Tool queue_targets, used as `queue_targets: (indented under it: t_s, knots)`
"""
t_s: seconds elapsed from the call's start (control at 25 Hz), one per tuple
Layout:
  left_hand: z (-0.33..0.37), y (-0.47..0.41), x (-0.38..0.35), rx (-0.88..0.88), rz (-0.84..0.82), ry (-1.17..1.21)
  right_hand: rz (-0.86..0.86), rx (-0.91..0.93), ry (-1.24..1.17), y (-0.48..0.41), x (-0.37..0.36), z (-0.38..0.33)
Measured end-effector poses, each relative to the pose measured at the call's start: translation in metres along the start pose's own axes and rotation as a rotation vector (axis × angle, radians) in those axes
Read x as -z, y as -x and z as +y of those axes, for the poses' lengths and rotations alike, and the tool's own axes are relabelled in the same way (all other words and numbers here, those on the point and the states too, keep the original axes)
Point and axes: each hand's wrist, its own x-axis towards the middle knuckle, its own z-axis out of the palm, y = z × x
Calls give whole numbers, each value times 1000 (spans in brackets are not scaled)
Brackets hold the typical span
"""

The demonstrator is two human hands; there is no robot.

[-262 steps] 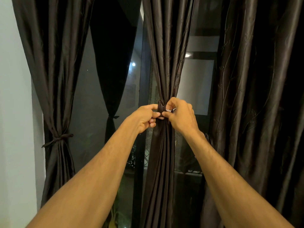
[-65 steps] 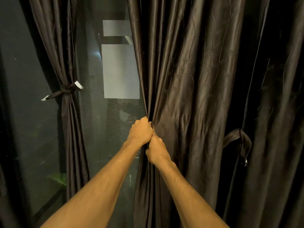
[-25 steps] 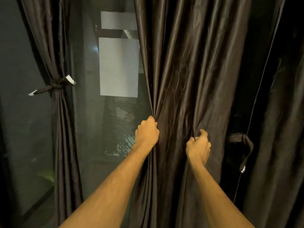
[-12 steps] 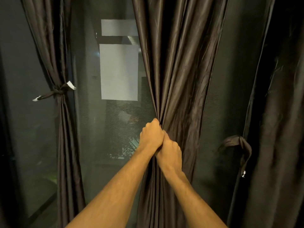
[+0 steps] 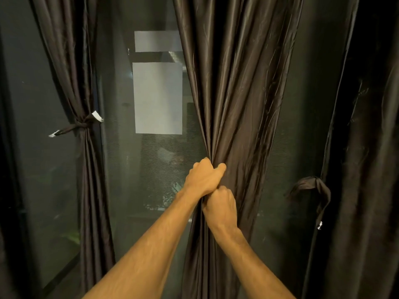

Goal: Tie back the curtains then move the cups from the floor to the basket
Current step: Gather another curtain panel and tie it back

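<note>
A dark brown satin curtain (image 5: pixel 237 93) hangs in the middle, gathered into a bunch at waist height. My left hand (image 5: pixel 204 179) grips the bunch with fingers wrapped around it. Just below, my right hand (image 5: pixel 221 207) grips the same bunch, touching the left hand. A loose tie-back strap (image 5: pixel 311 186) of the same fabric hangs in a loop to the right, apart from both hands. At the left a second curtain (image 5: pixel 86 169) is tied with a knotted strap (image 5: pixel 83 126). No cups or basket are in view.
Behind the curtains is a dark glass window with a mesh screen (image 5: pixel 151 169). Another dark curtain (image 5: pixel 367 147) hangs along the right side. The floor is out of view.
My right hand pulled the curtain's right part leftward and joined my left hand on the bunch. The curtain is now gathered narrow, baring the window on its right.
</note>
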Motion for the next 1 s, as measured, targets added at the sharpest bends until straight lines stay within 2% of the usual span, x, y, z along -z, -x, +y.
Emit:
queue_targets:
  t_s: [0.16, 0.32, 0.4, 0.68, 0.8, 1.0]
  knots:
    - [-6, -4, -1, -53, 73, -106, 18, 98, -37, 4, 0, 5]
    - [-8, -5, -1, -73, 94, -103, -8, 33, -236, 2, 2, 22]
    - [-9, -4, 0, -68, 89, -102, 38, -27, -333, 5, 7, 29]
    - [-18, -7, 6, -99, 65, -97, 264, -606, -514, -22, 22, 83]
    - [-20, -9, 7, -103, 70, -84, 198, -816, -615, -34, 26, 109]
    - [-11, -4, 3, -83, 114, -163, 105, -910, -774, -47, 29, 128]
